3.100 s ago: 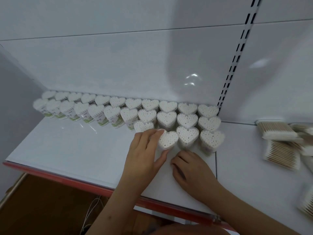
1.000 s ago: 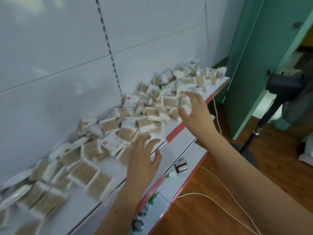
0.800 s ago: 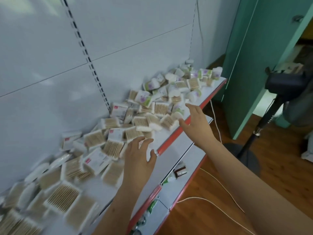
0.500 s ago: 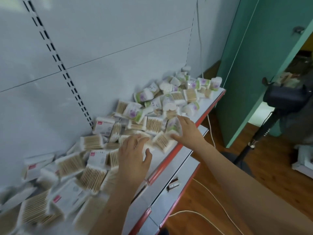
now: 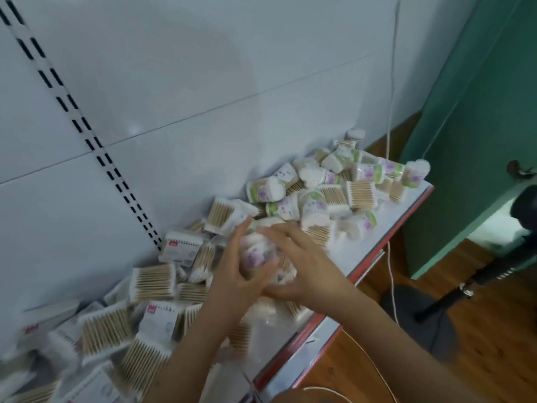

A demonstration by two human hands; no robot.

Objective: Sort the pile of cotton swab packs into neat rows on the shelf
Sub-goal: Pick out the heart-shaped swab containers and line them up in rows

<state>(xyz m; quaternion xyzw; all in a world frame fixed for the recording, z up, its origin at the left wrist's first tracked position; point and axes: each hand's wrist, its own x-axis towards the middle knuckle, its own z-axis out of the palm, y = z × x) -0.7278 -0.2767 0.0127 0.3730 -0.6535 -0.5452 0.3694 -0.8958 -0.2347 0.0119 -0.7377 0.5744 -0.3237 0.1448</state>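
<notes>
1. Shelf (image 5: 386,228): white surface with a red front edge, backed by a white panel wall (image 5: 203,82) with a slotted black-dashed upright (image 5: 87,135).
2. Pile of cotton swab packs (image 5: 290,205): heaped loosely along the shelf against the wall, not in rows. Flat rectangular packs with wooden sticks lie mostly at the near, left end; packs with purple-and-green labels cluster at the far end, close to the shelf's corner.
3. Left hand (image 5: 235,274): over the middle of the pile, fingers spread and bent, thumb side against a purple-labelled pack (image 5: 255,254).
4. Right hand (image 5: 302,266): opposite the left, fingers extended and slightly curled round the same pack from the other side. The pack sits cupped between both hands, just above the pile; motion blur hides the exact finger contact.
5. Surroundings: green door (image 5: 465,141) beyond the shelf end, wooden floor (image 5: 494,344) below, a thin white cable (image 5: 390,112) hanging down the wall, a black stand (image 5: 453,292) on the floor.
</notes>
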